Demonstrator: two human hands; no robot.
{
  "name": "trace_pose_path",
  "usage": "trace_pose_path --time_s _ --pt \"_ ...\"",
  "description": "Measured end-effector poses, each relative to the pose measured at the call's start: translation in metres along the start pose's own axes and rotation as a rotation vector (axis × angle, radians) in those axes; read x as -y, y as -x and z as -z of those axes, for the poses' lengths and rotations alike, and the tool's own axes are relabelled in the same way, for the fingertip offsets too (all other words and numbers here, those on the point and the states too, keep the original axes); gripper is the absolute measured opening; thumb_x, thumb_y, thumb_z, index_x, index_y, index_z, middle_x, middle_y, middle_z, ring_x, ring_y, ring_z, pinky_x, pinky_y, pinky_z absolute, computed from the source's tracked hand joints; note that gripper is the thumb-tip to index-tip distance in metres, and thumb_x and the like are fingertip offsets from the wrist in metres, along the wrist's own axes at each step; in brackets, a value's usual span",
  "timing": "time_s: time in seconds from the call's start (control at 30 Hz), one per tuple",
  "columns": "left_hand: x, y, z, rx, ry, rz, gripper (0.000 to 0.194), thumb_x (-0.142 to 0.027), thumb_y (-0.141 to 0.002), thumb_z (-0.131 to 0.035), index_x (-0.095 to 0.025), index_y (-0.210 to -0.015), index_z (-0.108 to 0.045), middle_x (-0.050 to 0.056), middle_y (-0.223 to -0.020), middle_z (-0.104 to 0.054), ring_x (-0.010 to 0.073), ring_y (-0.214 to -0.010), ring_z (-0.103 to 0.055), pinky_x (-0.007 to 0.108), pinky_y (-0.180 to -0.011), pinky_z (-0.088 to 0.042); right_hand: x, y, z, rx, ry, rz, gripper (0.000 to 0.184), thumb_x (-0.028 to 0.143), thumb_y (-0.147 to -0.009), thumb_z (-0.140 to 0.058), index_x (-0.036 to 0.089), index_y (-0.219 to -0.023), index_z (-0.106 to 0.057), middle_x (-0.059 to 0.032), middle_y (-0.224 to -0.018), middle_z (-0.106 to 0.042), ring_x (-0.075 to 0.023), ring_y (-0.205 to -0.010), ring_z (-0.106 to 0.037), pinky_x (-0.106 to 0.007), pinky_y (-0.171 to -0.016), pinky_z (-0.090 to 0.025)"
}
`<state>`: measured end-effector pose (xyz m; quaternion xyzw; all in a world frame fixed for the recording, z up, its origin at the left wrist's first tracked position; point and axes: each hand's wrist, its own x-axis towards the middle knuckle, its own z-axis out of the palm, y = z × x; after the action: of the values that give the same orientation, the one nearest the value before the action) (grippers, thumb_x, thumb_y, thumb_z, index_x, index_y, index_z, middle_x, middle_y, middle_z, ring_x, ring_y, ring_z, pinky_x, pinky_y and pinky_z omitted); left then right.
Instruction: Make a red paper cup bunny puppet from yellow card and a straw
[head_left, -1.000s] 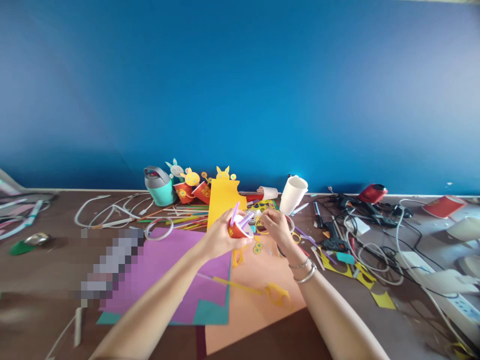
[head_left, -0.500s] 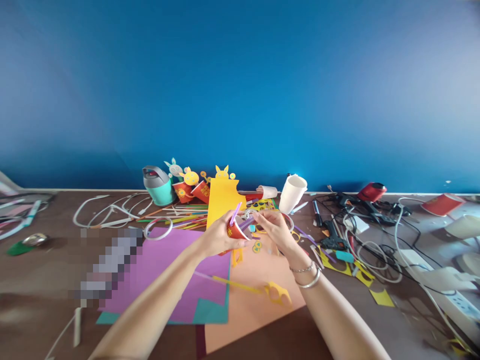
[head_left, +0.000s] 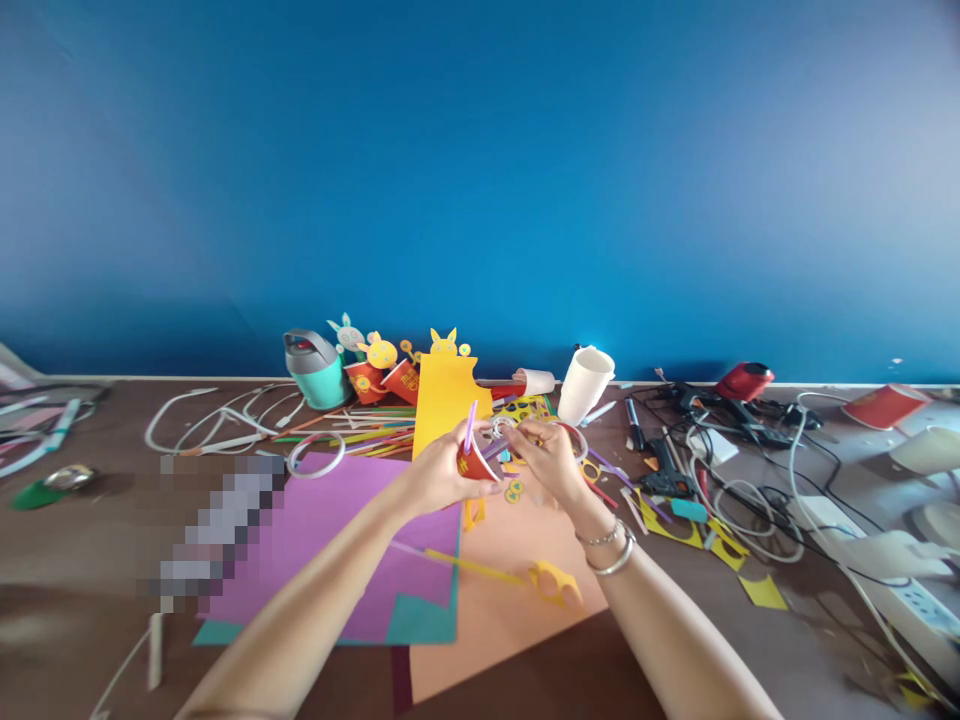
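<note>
My left hand (head_left: pixel 439 470) is wrapped round a red paper cup (head_left: pixel 472 462), tipped so its mouth faces right. A purple straw-like strip (head_left: pixel 470 425) pokes up from the cup's side. Another purple piece (head_left: pixel 493 449) reaches from the cup's mouth toward my right hand (head_left: pixel 546 455), whose fingers pinch together close to it. A small pale ring (head_left: pixel 501 428) shows at my right fingertips; whether it is held or lies behind them I cannot tell. Below the hands, orange paper (head_left: pixel 525 640) and purple paper (head_left: pixel 315 550) lie overlapping, with round yellow-green cutouts (head_left: pixel 514 491) on the orange sheet.
A white cup (head_left: pixel 586 385) stands behind my right hand. Yellow card (head_left: pixel 442 400) leans near decorated red cups (head_left: pixel 401 380) and a teal flask (head_left: pixel 316 375). To the right lie a black glue gun (head_left: pixel 664 475), tangled cables and a power strip (head_left: pixel 885 580). Coloured sticks (head_left: pixel 360 430) lie behind the purple paper.
The purple strip at the cup stands a little more upright, and the cup has shifted slightly right. My right hand has bent in slightly, its wrist moving left. Both hands keep close together.
</note>
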<state>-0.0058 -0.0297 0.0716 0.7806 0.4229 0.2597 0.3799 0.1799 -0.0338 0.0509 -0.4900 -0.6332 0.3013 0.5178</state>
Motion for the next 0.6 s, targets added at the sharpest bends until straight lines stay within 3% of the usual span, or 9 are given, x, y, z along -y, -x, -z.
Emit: trace_pose_path --time_s 0.13,0.23,0.37,0.47,0.6 --pt "-0.001 0.0 -0.001 0.029 -0.061 -0.025 0.067 -0.037 -0.061 -0.075 -0.026 -0.123 -0.052 0.003 -0.118 -0.064 0.026 -0.108 -0.06 0.031 -0.09 -0.044 -0.008 0.0 -0.005 -0.006 0.016 -0.087 0.049 0.055 -0.075 -0.06 0.017 -0.048 -0.046 0.003 -0.048 -0.04 -0.009 -0.049 -0.035 -0.023 -0.047 -0.029" --pt "0.0 -0.001 0.002 0.039 -0.044 -0.013 0.061 -0.035 -0.06 -0.076 -0.025 -0.117 -0.056 0.004 -0.115 -0.065 0.0264 -0.106 -0.061 0.031 -0.089 -0.044 -0.017 -0.001 -0.009 0.067 -0.093 -0.211 0.05 0.061 -0.076 -0.057 0.015 -0.055 -0.058 -0.001 -0.052 -0.053 -0.0119 -0.052 -0.047 -0.023 -0.05 -0.037" --pt "0.009 -0.007 0.01 0.039 0.083 0.081 0.06 -0.039 -0.06 -0.076 -0.02 -0.113 -0.056 0.005 -0.105 -0.067 0.0241 -0.092 -0.064 0.032 -0.083 -0.046 -0.03 -0.005 -0.014 0.142 -0.274 -0.39 0.066 0.068 -0.083 -0.035 0.011 -0.076 -0.069 -0.0095 -0.064 -0.066 -0.0177 -0.062 -0.061 -0.027 -0.059 -0.046" --pt "0.02 -0.011 0.015 0.053 0.21 0.116 0.057 -0.037 -0.059 -0.077 -0.019 -0.109 -0.056 0.005 -0.102 -0.066 0.0234 -0.093 -0.063 0.031 -0.079 -0.047 -0.038 -0.004 -0.018 0.235 0.057 -0.36 0.06 0.053 -0.09 -0.028 0.012 -0.075 -0.068 -0.008 -0.064 -0.066 -0.0161 -0.06 -0.06 -0.025 -0.056 -0.042" --pt "0.026 -0.012 0.016 0.063 0.386 0.205 0.069 -0.033 -0.059 -0.079 -0.021 -0.119 -0.047 0.005 -0.099 -0.065 0.0206 -0.085 -0.063 0.031 -0.075 -0.048 -0.039 0.005 -0.024 0.342 0.513 -0.252 0.025 0.028 -0.079 -0.055 0.015 -0.06 -0.065 -0.0043 -0.059 -0.063 -0.0162 -0.061 -0.057 -0.025 -0.056 -0.035"
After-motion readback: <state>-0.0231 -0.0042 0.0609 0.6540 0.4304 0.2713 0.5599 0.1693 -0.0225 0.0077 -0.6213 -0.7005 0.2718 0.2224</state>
